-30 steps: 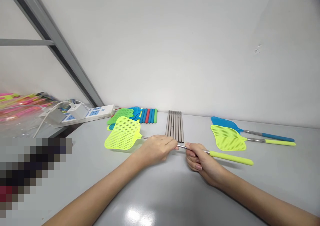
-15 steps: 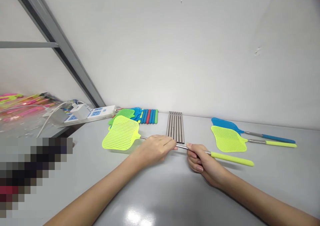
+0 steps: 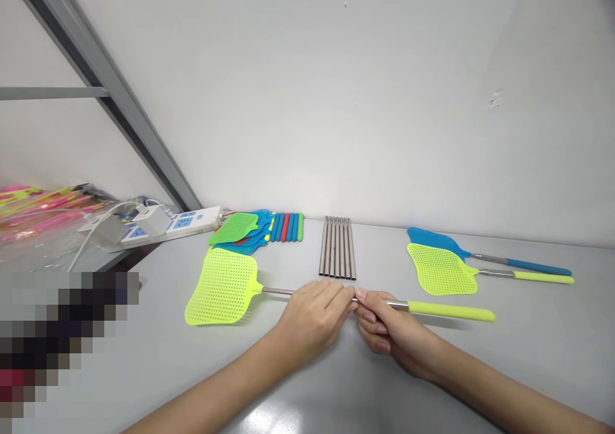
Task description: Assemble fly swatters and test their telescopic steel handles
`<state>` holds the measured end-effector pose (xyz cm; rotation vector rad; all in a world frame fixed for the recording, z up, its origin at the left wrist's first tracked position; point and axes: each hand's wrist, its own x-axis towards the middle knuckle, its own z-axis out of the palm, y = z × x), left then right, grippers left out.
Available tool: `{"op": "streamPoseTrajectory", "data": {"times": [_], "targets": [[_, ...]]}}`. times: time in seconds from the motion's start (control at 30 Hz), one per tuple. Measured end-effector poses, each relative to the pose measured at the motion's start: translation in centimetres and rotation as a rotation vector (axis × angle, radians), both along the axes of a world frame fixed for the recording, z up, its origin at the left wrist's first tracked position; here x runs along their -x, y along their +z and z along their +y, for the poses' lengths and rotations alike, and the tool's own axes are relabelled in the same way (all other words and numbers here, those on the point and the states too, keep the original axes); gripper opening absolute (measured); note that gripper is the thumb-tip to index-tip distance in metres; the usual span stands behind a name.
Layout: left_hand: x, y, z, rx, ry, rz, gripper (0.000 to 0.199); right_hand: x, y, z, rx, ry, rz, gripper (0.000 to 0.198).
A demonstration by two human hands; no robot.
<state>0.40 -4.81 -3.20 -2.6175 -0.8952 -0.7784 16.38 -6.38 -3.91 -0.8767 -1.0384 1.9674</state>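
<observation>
A yellow fly swatter (image 3: 223,287) with a metal rod and a yellow grip lies across both hands, just above the table. My left hand (image 3: 317,312) is closed over the rod on the head side. My right hand (image 3: 391,325) is wrapped round the rod near the yellow handle (image 3: 451,311), its thumb on top. The two hands almost touch, and they hide the middle of the rod. Behind them lies a row of several metal tubes (image 3: 337,248).
Several swatter heads (image 3: 235,228) are piled at the back left, beside a row of coloured handles (image 3: 288,227). At right lie a blue swatter (image 3: 437,239) and another yellow swatter (image 3: 442,271). A power strip (image 3: 192,223) with plugged-in chargers borders the table's left edge.
The left hand has moved nearer the right hand along the rod. The swatter's head has come lower and closer to me, and its handle has shifted slightly right.
</observation>
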Motion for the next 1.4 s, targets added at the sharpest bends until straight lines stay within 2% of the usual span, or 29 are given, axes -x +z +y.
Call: {"op": "streamPoseTrajectory", "data": {"times": [0.3, 0.57, 1.0, 1.4], "targets": [[0.2, -0.3, 1.3, -0.049, -0.050, 0.061, 0.028, -0.4, -0.1, 0.3, 0.063, 0.014, -0.034, 0.036], [0.5, 0.3, 2.1, -0.140, -0.068, 0.113, 0.032, -0.6, 0.7, 0.3, -0.015, 0.003, -0.078, 0.037], [1.4, 0.9, 2.6, -0.119, -0.082, 0.149, 0.033, -0.8, 0.3, 0.6, -0.079, -0.039, -0.064, 0.040], [1.9, 1.1, 2.8, -0.108, -0.057, 0.164, 0.033, -1.1, 0.0, 0.8, -0.074, -0.062, -0.030, 0.037]]}}
